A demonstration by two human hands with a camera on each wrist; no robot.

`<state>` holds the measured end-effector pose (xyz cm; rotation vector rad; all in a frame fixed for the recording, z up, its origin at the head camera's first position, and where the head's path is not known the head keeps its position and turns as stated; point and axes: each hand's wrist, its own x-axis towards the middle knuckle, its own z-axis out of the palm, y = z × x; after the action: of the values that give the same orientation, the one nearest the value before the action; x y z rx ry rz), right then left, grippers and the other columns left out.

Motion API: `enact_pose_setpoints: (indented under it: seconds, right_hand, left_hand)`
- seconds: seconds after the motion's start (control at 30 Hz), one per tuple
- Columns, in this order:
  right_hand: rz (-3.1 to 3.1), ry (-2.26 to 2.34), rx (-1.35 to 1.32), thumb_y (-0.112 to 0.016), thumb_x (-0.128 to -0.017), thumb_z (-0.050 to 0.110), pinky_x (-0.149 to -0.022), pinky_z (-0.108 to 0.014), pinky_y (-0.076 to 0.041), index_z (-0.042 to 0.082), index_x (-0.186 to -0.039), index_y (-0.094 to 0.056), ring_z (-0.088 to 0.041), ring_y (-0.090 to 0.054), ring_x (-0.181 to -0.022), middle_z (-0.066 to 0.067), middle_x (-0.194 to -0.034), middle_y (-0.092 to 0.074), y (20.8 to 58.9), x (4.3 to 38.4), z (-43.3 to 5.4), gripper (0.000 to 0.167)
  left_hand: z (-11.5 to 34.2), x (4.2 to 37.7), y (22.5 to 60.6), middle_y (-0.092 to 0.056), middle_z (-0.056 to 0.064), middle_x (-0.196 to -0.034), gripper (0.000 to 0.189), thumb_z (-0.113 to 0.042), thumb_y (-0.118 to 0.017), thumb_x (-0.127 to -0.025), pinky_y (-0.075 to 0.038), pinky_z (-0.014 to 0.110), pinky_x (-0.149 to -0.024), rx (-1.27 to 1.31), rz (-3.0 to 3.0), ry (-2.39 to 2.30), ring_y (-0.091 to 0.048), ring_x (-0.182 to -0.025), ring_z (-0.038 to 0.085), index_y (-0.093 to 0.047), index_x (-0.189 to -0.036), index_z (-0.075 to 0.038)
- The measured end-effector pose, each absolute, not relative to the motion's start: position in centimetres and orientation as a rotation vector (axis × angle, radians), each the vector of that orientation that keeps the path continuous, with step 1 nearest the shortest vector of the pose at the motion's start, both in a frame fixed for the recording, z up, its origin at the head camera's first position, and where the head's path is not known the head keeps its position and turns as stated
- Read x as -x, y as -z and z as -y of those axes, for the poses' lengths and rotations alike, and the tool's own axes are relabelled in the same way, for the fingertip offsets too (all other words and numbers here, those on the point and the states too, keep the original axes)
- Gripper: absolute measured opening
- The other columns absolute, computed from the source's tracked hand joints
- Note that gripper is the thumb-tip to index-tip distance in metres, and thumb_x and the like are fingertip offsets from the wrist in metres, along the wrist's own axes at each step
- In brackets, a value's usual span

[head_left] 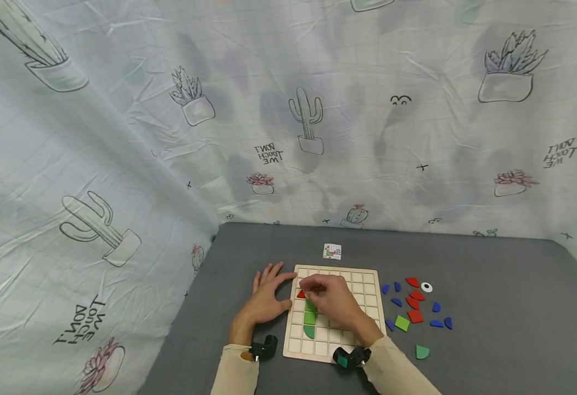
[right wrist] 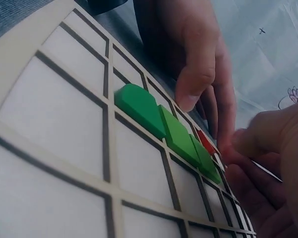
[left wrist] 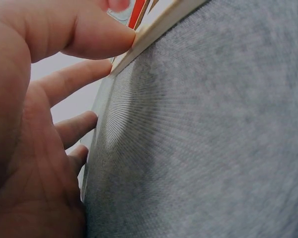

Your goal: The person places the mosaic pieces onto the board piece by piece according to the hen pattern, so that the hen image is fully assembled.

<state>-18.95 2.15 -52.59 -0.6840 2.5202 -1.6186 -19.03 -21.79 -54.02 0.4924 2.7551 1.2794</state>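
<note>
The left hand point(head_left: 263, 302) grips nothing that I can see: its fingers are spread wide, thumb and forefinger touching the left edge of the wooden board point(head_left: 369, 300), the others reaching over the grey table point(head_left: 491, 296). The right hand point(head_left: 335, 299) has its fingers drawn in narrow, but I cannot tell from my feeds whether they pinch anything. From the left, I first get a red piece point(head_left: 301, 294) lying on the grid just inside the board's left edge, beside the right hand's fingertips. Next comes a line of green running toward the board's near edge: two light green pieces point(right wrist: 179, 136), the nearer one square, then a darker rounded piece point(right wrist: 139, 109). The right hand sits over the middle of the board and hides some cells from my head view. Beyond the board's far edge, near the far edge of the table, I see a small printed card point(head_left: 332, 251). Past the board's right edge, loose on the table, are blue pieces point(head_left: 396, 302), red shapes point(head_left: 415, 316), a light green square point(head_left: 402, 323), a dark green shape point(head_left: 421, 352) and a white ring point(head_left: 426, 287)
</note>
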Motion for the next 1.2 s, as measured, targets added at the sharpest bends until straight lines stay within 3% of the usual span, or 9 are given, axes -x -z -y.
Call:
enact_pose_setpoints:
  seconds: [0.23,0.6,0.87,1.03,1.2]
  right_hand:
    - [-2.514,1.574,0.731,-0.074,-0.100,0.001,-0.085,-0.026,-0.063,0.013,-0.122,-0.083,-0.010,-0.077,-0.098,0.000,-0.115,-0.083,52.6,19.0,-2.0,0.027]
    - [-2.550,1.520,0.731,-0.073,-0.102,0.008,-0.094,-0.039,-0.066,0.014,-0.126,-0.082,-0.016,-0.079,-0.109,0.002,-0.120,-0.082,51.5,18.3,-4.1,0.026]
    - [-2.611,1.513,0.839,-0.080,-0.100,0.013,-0.094,-0.041,-0.067,0.012,-0.126,-0.082,-0.018,-0.079,-0.108,0.002,-0.124,-0.081,51.2,17.0,-9.8,0.026]
    - [-2.732,1.480,0.781,-0.085,-0.097,0.018,-0.091,-0.043,-0.067,0.014,-0.125,-0.082,-0.019,-0.080,-0.104,0.004,-0.123,-0.082,51.1,15.6,-14.1,0.028]
    - [-2.846,1.469,0.689,-0.086,-0.095,0.015,-0.084,-0.034,-0.067,0.016,-0.125,-0.082,-0.012,-0.079,-0.105,0.002,-0.119,-0.083,51.4,14.6,-18.8,0.031]
  left_hand:
    - [21.6,18.7,52.6,-0.035,0.024,-0.176,0.066,-0.012,-0.073,-0.084,0.004,0.076,-0.130,-0.458,-2.736,-1.236,-0.014,-0.167,0.053,-0.067,-0.150,-0.017]
    - [21.7,18.9,53.7,-0.035,0.023,-0.176,0.067,-0.015,-0.073,-0.084,0.003,0.078,-0.129,-0.470,-2.775,-1.222,-0.015,-0.166,0.054,-0.067,-0.150,-0.021]
    - [21.4,18.6,52.2,-0.032,0.020,-0.178,0.069,-0.008,-0.073,-0.085,0.002,0.073,-0.132,-0.420,-2.741,-1.151,-0.013,-0.169,0.049,-0.065,-0.153,-0.018]
    - [21.4,18.7,52.8,-0.034,0.024,-0.176,0.068,-0.010,-0.072,-0.083,0.001,0.076,-0.130,-0.458,-2.754,-1.210,-0.015,-0.167,0.052,-0.067,-0.150,-0.016]
    - [21.7,19.2,54.8,-0.036,0.019,-0.177,0.067,-0.013,-0.074,-0.083,0.001,0.074,-0.130,-0.472,-2.806,-1.212,-0.016,-0.167,0.050,-0.067,-0.150,-0.022]
